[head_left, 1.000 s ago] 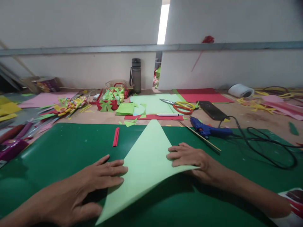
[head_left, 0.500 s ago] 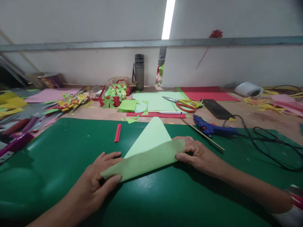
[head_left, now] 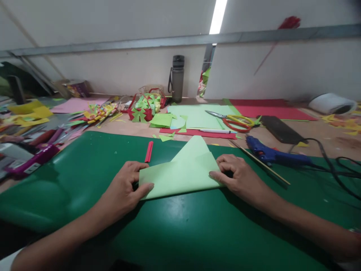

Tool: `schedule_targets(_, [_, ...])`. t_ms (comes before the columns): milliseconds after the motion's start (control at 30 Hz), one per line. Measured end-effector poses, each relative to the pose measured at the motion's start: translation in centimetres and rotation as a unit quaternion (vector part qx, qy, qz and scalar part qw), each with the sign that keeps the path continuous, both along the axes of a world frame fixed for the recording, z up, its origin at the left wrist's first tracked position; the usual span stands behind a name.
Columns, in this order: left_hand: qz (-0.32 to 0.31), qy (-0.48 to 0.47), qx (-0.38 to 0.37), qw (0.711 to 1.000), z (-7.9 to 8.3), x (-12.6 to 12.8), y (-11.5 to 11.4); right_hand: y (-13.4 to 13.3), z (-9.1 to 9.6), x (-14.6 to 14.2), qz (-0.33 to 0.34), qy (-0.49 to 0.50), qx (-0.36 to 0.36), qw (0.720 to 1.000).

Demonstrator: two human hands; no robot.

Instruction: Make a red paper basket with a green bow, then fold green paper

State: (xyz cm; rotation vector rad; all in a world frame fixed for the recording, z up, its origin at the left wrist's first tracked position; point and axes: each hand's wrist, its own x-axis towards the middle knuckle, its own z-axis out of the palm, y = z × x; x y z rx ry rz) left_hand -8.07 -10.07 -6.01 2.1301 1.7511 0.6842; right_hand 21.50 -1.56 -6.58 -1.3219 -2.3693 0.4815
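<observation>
A light green paper sheet [head_left: 183,171] lies folded on the dark green cutting mat [head_left: 175,229], its far corner pointing away from me. My left hand [head_left: 126,190] pinches the folded-over left corner between thumb and fingers. My right hand [head_left: 237,175] grips the right corner of the fold, thumb on top. The near flap is doubled back over the sheet.
A red paper strip [head_left: 148,151] lies left of the sheet. A blue glue gun [head_left: 270,154] with black cable and a thin wooden stick [head_left: 262,163] sit to the right. Scissors [head_left: 234,121], a phone [head_left: 279,130], paper sheets, a red basket [head_left: 143,109] and a bottle [head_left: 177,78] stand beyond.
The near corner of the green sheet has been lifted and folded away from me; both hands moved forward with it. The camera view has shifted left.
</observation>
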Motion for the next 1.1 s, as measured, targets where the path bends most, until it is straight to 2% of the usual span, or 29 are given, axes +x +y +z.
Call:
schedule_targets(333, [-0.013,-0.016,-0.037,0.999,0.8,-0.5,0.6,0.9,-0.9,0.0,0.013,0.005,0.052,0.999])
schedule_targets(633, [-0.025,-0.014,-0.04,0.999,0.2,-1.0,1.8,1.1,-1.4,0.3,0.029,0.004,0.082,0.996])
schedule_targets(967, [-0.086,-0.034,-0.088,0.992,1.2,-1.5,1.4,1.1,-1.8,0.3,0.035,0.001,0.11,0.993])
schedule_targets(1100, [-0.081,-0.037,-0.086,0.992,0.9,-1.5,1.3,1.1,-1.8,0.3,0.04,-0.001,0.124,0.991])
